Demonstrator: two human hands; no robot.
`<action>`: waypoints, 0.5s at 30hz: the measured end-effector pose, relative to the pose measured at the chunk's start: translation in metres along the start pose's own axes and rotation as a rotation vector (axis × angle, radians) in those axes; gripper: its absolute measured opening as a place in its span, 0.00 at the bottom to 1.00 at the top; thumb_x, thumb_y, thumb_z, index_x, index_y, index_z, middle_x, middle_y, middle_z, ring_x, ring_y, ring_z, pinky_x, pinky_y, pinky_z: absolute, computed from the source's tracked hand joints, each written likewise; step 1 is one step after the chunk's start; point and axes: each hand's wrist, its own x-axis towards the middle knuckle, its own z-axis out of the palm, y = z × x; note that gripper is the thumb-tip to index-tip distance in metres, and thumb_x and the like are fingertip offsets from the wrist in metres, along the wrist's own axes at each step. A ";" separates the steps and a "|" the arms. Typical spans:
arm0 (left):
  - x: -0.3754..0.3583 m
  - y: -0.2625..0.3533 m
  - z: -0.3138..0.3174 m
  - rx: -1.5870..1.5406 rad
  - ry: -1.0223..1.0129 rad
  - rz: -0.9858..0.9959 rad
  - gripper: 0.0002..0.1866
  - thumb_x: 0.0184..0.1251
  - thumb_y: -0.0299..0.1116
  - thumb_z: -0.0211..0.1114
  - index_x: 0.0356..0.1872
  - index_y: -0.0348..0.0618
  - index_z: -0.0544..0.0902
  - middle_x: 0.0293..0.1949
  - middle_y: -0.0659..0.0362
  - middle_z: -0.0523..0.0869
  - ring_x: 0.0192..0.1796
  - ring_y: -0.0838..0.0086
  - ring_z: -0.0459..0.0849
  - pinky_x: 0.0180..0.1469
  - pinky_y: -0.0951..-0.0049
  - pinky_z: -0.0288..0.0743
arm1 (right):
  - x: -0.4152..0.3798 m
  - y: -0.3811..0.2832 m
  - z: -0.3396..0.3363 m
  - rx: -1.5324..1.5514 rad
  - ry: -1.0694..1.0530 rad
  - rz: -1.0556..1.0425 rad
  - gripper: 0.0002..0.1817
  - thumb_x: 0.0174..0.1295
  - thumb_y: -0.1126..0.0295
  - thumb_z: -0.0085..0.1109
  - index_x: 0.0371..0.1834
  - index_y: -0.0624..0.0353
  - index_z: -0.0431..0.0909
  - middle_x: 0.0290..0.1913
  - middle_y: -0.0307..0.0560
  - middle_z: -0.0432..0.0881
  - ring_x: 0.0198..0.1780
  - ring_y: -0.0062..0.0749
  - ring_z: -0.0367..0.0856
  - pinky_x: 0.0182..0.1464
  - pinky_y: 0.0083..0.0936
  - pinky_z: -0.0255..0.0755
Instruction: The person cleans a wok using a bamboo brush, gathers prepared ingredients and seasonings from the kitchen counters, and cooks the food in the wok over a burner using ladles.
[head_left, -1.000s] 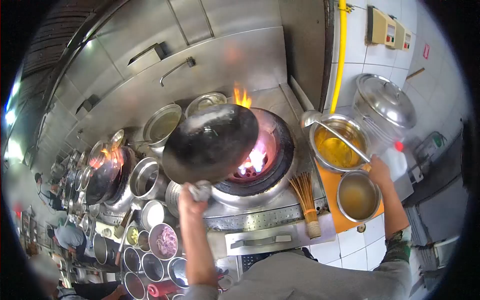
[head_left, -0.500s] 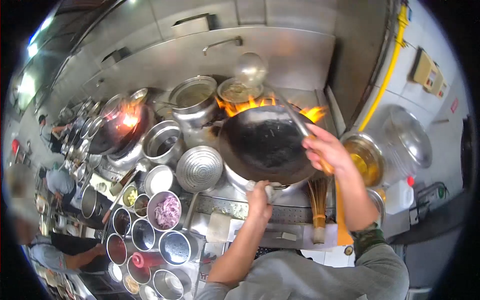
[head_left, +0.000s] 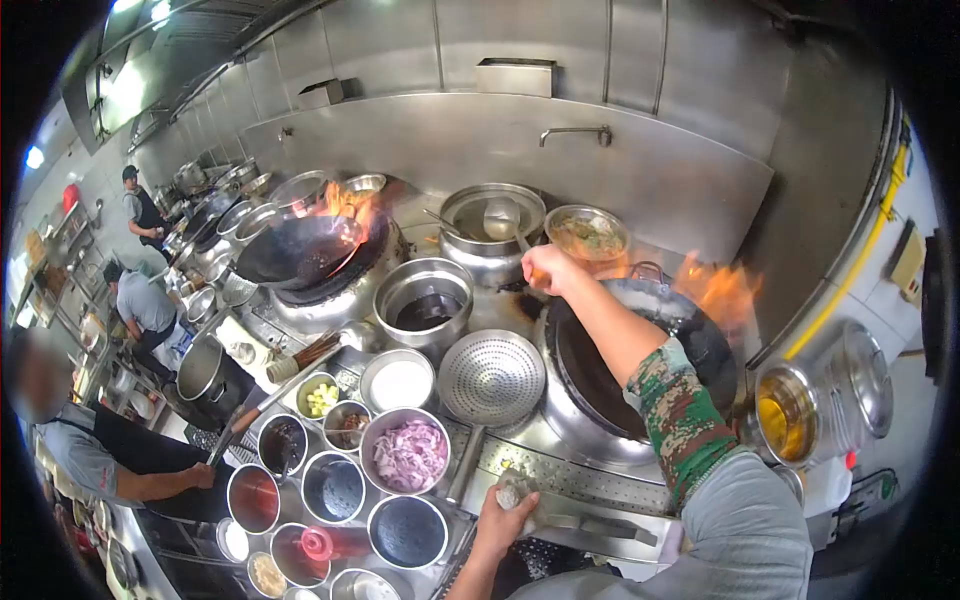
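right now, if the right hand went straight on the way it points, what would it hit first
Most likely the big pot at the back: the right hand points toward its near side, and the ladle it holds shows over the pot's mouth. The depth between hand and pot is unclear.

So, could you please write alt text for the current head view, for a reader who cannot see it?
A person's right hand holds a silvery metal ladle at a round steel pot, near a large black wok with orange flames at its rim. The left hand grips a pale, crumpled cloth; sliced purple onion fills a round metal container.
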 end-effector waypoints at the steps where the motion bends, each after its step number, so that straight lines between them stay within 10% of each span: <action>1: 0.010 -0.007 -0.004 -0.003 -0.004 0.006 0.35 0.48 0.45 0.75 0.51 0.30 0.72 0.46 0.45 0.79 0.46 0.62 0.80 0.48 0.69 0.73 | 0.004 -0.009 -0.007 0.559 -0.187 0.189 0.07 0.47 0.79 0.50 0.16 0.60 0.66 0.14 0.40 0.69 0.14 0.28 0.69 0.17 0.21 0.64; 5: 0.026 -0.020 -0.009 0.552 0.073 0.202 0.35 0.45 0.48 0.74 0.51 0.35 0.75 0.42 0.40 0.81 0.47 0.49 0.80 0.51 0.60 0.73 | -0.049 -0.019 0.000 1.116 -0.396 0.102 0.07 0.55 0.79 0.47 0.22 0.57 0.62 0.18 0.37 0.65 0.17 0.21 0.66 0.19 0.16 0.64; 15: 0.005 0.014 0.007 0.843 0.289 0.273 0.45 0.41 0.47 0.76 0.59 0.32 0.65 0.52 0.39 0.74 0.55 0.47 0.72 0.56 0.57 0.67 | -0.239 0.004 -0.052 1.201 -0.540 0.027 0.04 0.59 0.78 0.47 0.29 0.62 0.63 0.25 0.37 0.66 0.22 0.19 0.70 0.21 0.16 0.65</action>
